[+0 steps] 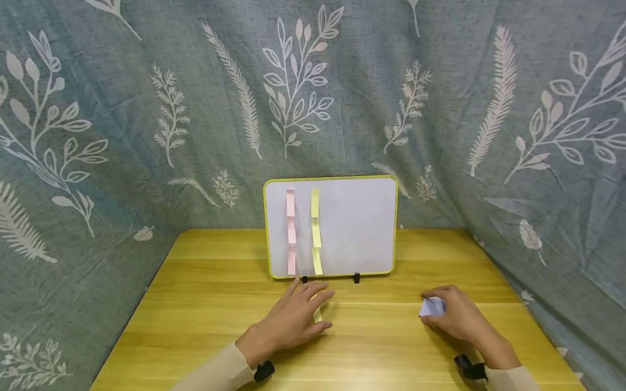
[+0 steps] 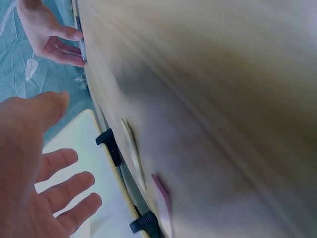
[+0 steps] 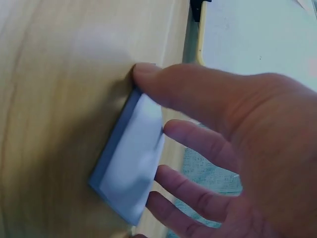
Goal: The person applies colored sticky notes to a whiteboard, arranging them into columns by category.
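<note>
With the right hand [image 1: 456,314], grips a pale blue paper piece [image 1: 432,307] on the right side of the wooden tabletop [image 1: 220,320], to the right of the whiteboard [image 1: 359,228] and nearer the person. Per the right wrist view, sets the thumb to one end and several fingertips along an edge, in a loose pinch. Cannot tell whether a single sheet or a stack, nor whether fully in contact with the wood.

With the left hand [image 1: 293,320], grasps nothing visible; spreads thumb and fingers well apart above the tabletop, in front of the whiteboard. Just before the board's lower edge, near the left hand: a yellow paper piece [image 2: 132,151] and a pink paper piece [image 2: 162,204], side by side on the wood. In the head view, shows some yellow beside the left thumb, partly covered by the hand.

On the whiteboard, upright on black feet [image 1: 356,278]: three pink strips [image 1: 292,230], end to end in a column at left; to their right, three yellow strips [image 1: 316,232] in a matching column. Behind: a grey-green curtain [image 1: 367,81] with white leaf motifs.
</note>
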`<state>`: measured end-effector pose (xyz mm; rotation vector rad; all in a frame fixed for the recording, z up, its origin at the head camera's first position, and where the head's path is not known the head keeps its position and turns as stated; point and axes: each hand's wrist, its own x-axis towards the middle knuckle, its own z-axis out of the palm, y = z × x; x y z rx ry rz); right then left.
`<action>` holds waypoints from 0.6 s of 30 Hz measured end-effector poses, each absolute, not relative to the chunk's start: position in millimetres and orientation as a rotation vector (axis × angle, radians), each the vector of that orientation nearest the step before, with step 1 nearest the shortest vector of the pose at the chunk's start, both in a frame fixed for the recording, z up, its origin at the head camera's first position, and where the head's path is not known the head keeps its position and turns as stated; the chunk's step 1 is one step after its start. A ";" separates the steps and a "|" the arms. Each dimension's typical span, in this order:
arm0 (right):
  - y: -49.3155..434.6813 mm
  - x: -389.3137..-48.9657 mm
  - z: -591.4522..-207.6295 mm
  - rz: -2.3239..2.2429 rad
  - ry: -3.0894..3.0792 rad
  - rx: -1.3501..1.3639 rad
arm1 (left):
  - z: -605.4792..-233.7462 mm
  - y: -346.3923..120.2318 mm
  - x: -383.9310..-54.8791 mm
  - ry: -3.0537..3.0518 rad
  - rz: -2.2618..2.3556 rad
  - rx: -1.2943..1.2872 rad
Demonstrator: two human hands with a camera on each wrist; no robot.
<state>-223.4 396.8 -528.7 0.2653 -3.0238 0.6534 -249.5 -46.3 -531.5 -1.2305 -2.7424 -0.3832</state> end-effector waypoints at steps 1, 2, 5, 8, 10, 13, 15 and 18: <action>396.7 -223.5 -528.2 0.644 -3.027 0.263 | -531.4 -44.6 -249.1 -2.750 -0.388 -1.231; 396.6 -223.7 -527.8 0.636 -3.030 0.265 | -531.4 -42.9 -248.9 -2.754 -0.390 -1.233; 394.8 -222.9 -527.3 0.626 -3.022 0.270 | -530.7 -36.4 -248.9 -2.757 -0.404 -1.252; 388.9 -221.9 -529.1 0.636 -2.987 0.297 | -531.4 -29.2 -248.5 -2.752 -0.415 -1.277; 381.4 -222.0 -530.4 0.654 -2.964 0.329 | -531.6 -25.2 -247.8 -2.758 -0.416 -1.291; 366.5 -222.4 -533.9 0.684 -2.926 0.391 | -532.3 -21.4 -245.9 -2.783 -0.408 -1.303; 356.6 -222.5 -535.7 0.698 -2.916 0.428 | -532.1 -19.4 -245.0 -2.797 -0.404 -1.304; 344.4 -221.7 -538.1 0.711 -2.906 0.463 | -531.6 -16.1 -243.3 -2.806 -0.400 -1.312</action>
